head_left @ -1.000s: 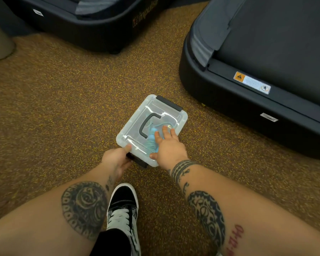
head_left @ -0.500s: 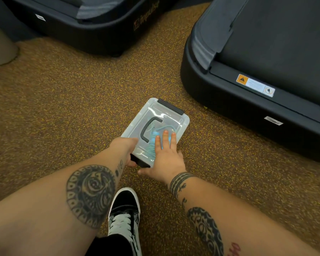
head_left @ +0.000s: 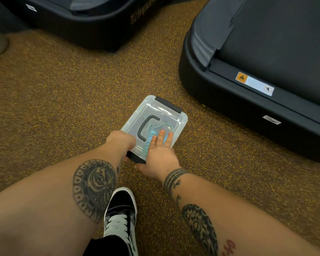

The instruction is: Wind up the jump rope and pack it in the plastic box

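While both hands (head_left: 160,156) press (flat), plastic box (head_left: 166,115) sits lidded

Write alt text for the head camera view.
Two tattooed hands press on a clear plastic box on speckled gym flooring: the right hand flat on its lid, the left hand at the near latch. A turquoise jump rope shows inside; black treadmill bases flank it.
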Action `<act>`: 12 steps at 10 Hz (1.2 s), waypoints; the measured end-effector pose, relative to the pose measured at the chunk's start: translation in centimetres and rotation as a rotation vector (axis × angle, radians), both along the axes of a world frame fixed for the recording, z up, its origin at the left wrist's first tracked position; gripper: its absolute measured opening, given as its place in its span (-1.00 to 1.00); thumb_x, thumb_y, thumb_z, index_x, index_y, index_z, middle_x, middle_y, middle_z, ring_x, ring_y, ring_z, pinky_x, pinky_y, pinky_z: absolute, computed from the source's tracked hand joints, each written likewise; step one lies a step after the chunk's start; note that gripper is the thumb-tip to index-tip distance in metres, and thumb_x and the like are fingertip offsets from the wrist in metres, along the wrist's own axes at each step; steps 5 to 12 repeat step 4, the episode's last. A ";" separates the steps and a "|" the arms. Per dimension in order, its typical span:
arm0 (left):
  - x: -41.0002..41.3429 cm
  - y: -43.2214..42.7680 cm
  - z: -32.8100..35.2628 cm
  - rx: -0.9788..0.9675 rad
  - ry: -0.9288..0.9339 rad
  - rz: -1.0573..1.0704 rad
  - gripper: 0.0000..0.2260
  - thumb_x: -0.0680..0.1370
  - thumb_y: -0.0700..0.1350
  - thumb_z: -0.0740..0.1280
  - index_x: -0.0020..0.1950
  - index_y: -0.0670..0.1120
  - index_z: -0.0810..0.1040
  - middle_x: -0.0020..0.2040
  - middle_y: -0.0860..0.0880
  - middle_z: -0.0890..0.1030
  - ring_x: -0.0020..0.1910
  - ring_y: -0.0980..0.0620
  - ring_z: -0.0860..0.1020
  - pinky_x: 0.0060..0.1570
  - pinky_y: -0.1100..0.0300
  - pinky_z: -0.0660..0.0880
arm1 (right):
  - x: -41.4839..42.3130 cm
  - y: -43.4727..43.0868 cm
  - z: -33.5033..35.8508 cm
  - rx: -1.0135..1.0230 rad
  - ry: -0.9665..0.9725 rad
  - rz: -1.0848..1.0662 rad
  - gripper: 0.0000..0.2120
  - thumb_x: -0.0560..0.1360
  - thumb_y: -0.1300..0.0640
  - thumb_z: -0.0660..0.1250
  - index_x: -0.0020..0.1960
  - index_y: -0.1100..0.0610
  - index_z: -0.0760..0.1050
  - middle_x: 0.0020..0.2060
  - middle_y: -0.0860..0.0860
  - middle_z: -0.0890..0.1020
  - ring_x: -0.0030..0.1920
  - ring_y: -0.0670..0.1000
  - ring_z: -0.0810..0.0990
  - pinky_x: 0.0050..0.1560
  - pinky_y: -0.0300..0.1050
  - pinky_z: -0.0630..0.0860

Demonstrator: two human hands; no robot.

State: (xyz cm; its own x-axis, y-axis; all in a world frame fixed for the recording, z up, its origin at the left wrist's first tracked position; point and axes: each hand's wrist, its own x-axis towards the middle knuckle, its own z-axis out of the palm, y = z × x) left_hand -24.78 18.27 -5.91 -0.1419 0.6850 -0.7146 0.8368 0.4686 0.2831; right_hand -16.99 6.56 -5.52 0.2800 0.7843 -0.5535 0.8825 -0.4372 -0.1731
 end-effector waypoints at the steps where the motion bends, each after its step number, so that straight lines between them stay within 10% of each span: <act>1: 0.7 -0.5 1.6 0.095 0.155 -0.261 -0.53 0.50 -0.01 0.37 0.30 -0.29 0.46 0.15 -0.24 0.61 0.08 -0.23 0.63 0.04 -0.03 0.62 | 1.2 -0.1 1.3 -0.002 0.091 -0.020 0.11 0.39 -0.39 0.30 0.59 0.22 -0.17 0.59 0.23 -0.24 0.55 0.34 -0.33 0.53 0.25 0.10; 4: 6.7 -0.9 11.1 0.287 0.044 -0.592 -0.63 0.50 -0.10 0.25 0.24 -0.23 0.53 0.18 -0.23 0.59 0.10 -0.22 0.59 -0.02 0.05 0.54 | 8.3 -13.7 10.3 -0.038 0.179 -0.100 -0.48 0.56 -0.13 0.25 0.48 -0.01 0.33 0.44 0.04 0.46 0.43 0.08 0.42 0.43 0.00 0.36; 12: 6.7 -0.9 11.1 0.287 0.044 -0.592 -0.63 0.50 -0.10 0.25 0.24 -0.23 0.53 0.18 -0.23 0.59 0.10 -0.22 0.59 -0.02 0.05 0.54 | 8.3 -13.7 10.3 -0.038 0.179 -0.100 -0.48 0.56 -0.13 0.25 0.48 -0.01 0.33 0.44 0.04 0.46 0.43 0.08 0.42 0.43 0.00 0.36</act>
